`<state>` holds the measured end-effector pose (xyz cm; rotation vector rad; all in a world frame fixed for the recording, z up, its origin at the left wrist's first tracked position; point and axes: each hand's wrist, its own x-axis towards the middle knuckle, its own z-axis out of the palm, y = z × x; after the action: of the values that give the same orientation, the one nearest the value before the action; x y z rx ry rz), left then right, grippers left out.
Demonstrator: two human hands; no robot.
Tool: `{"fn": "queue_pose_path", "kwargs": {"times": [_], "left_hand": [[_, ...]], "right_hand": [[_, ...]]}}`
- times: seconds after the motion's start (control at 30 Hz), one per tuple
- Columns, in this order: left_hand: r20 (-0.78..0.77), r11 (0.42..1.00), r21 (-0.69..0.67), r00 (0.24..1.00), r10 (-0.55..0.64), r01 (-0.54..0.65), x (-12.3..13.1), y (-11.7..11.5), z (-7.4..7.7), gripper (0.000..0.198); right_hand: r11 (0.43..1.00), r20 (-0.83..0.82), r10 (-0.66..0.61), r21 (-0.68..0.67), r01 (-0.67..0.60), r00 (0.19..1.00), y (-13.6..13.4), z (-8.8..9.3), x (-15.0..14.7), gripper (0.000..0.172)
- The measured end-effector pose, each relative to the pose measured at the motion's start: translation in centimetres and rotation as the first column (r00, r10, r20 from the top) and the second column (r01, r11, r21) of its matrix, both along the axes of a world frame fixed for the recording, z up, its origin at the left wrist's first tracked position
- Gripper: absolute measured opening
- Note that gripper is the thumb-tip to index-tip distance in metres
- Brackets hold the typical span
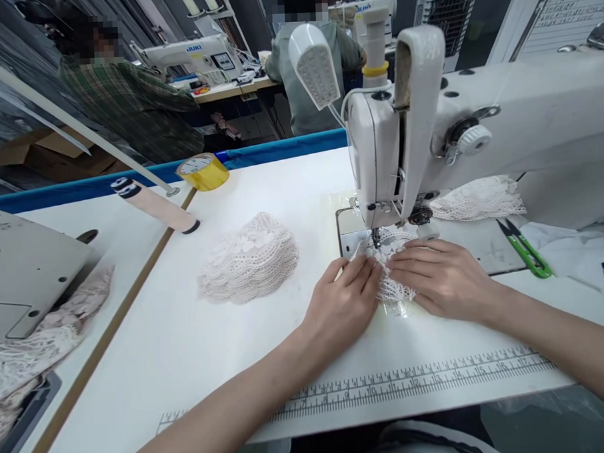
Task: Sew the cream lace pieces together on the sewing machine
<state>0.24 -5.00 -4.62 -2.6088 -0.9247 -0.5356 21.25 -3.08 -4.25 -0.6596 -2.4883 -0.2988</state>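
A piece of white lace lies under the presser foot of a white sewing machine. My left hand is at the lace's left edge, fingers curled together and gripping it just in front of the needle. From the right, my right hand rests on the same lace, its fingers stretched out and lying flat. Both hands cover part of the lace, so its full outline is hidden. Left of my hands sits a layered stack of scalloped lace pieces.
Green thread snips and more lace lie right of the needle. A thread cone and yellow tape roll are at the left. A printed ruler runs along the front edge. Two people sit beyond the blue-edged table.
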Motion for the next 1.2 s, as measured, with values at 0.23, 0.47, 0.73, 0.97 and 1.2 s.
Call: {"fn": "queue_pose_path", "kwargs": {"times": [0.23,0.47,0.73,0.97,1.2], "left_hand": [[0.01,1.0,0.014,1.0,0.0,0.0,0.0,0.2,0.1,0.027],[0.042,0.999,0.033,0.999,0.008,-0.009,0.1,0.7,-0.1,0.024],[0.064,0.999,-0.003,0.997,0.033,-0.033,0.1,1.4,-0.1,0.026],[0.089,0.999,-0.004,0.995,0.037,-0.036,0.0,1.8,-0.3,0.027],[0.074,0.997,0.001,0.994,0.077,-0.077,0.0,2.2,-0.3,0.027]], "right_hand": [[1.0,0.028,-0.002,0.003,0.002,1.0,0.1,-0.3,0.2,0.028],[1.0,0.044,-0.018,0.012,0.018,0.999,0.3,-0.2,0.2,0.028],[0.997,0.047,-0.053,0.056,0.05,0.997,0.6,-0.2,0.0,0.028],[0.994,0.058,-0.072,0.085,0.067,0.996,0.7,-0.3,-0.2,0.026],[0.989,0.07,-0.084,0.129,0.074,0.994,0.7,-0.5,-0.4,0.023]]}}
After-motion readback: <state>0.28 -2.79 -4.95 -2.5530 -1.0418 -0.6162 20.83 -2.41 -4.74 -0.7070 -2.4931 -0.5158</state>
